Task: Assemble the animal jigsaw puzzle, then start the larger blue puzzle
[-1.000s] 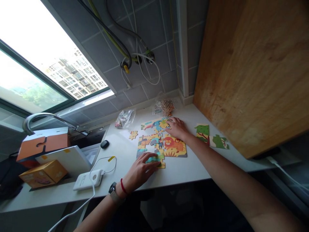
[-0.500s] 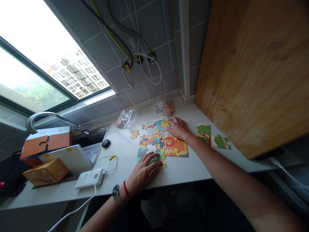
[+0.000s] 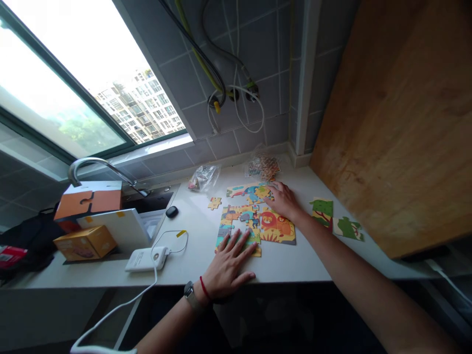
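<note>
Both hands lie over the jigsaw: the left hand [image 3: 230, 268] is spread wide, palm down, fingertips on the lower left part and gripping nothing that shows; the right hand [image 3: 282, 200] is half curled over the right end of the upper strip [image 3: 252, 192], and whether it pinches a piece I cannot tell.

Everything sits on the white counter [image 3: 295, 269], whose front edge is near the left palm. If that hand drags back, lower pieces could slide toward the edge.

The right forearm [image 3: 334, 255] crosses just beside two green tree pieces [image 3: 322, 206]; a careless sideways sweep could scatter them.

On the counter beneath the hands, the joined block [image 3: 277, 226], with its lions, lies below the strip, a narrow gap between them. Pressing the two together out of line could buckle a joint or lift a tab, because nothing clamps the card.

Near the left hand's fingers a bare patch shows within the block, so uneven pressure there might spread its sides.

One loose piece [image 3: 214, 203] lies apart on the left, easily overlooked.
</note>
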